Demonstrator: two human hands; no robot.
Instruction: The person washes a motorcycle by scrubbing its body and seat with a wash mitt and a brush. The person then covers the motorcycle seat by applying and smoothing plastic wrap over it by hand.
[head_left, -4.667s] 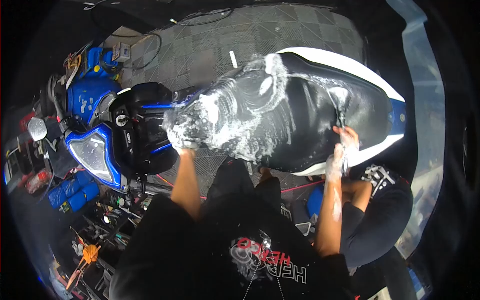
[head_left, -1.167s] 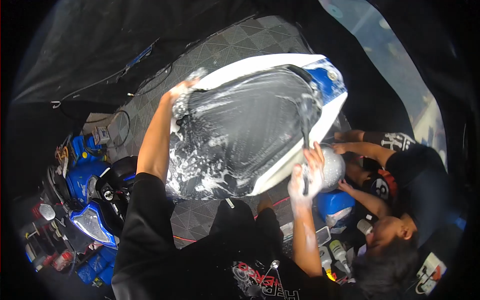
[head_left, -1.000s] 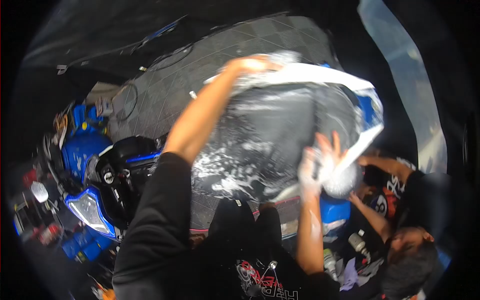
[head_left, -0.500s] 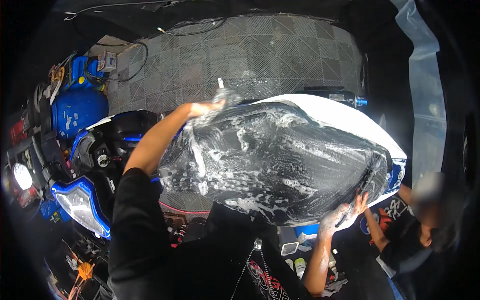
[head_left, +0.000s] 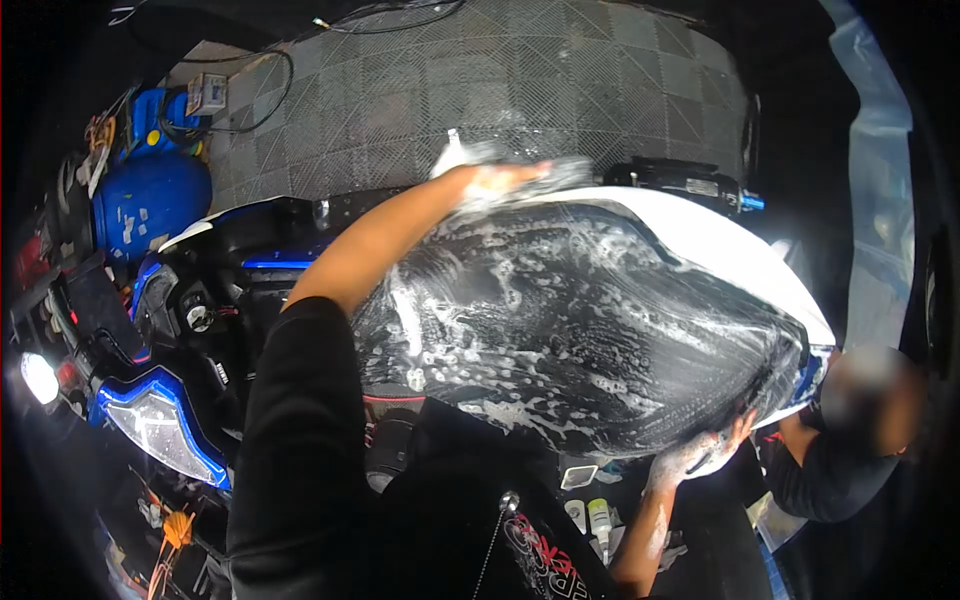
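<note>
A long motorcycle seat [head_left: 560,330], black and streaked with white foam, lies across the middle of the view between white tail panels [head_left: 700,235]. My left hand [head_left: 505,183] is stretched over the seat's far edge, foamy and smeared by motion. A blurred greyish thing [head_left: 570,172] shows at its fingers; its kind cannot be made out. At the near rear edge of the seat, my right hand [head_left: 705,452] rests with fingers spread against the side. Suds cover its back and wrist.
A blue-edged front fairing [head_left: 165,420] is at the left. Beyond it stands a blue drum [head_left: 155,205]. A black exhaust [head_left: 685,183] juts out at the far side. Bottles [head_left: 600,522] sit below my right arm. Another person [head_left: 835,475] is close by at the right.
My left hand has swept to the right along the seat's far edge with the blurred thing. My right hand stays at the rear edge. The other person's arm has drawn back, and the view has shifted.
</note>
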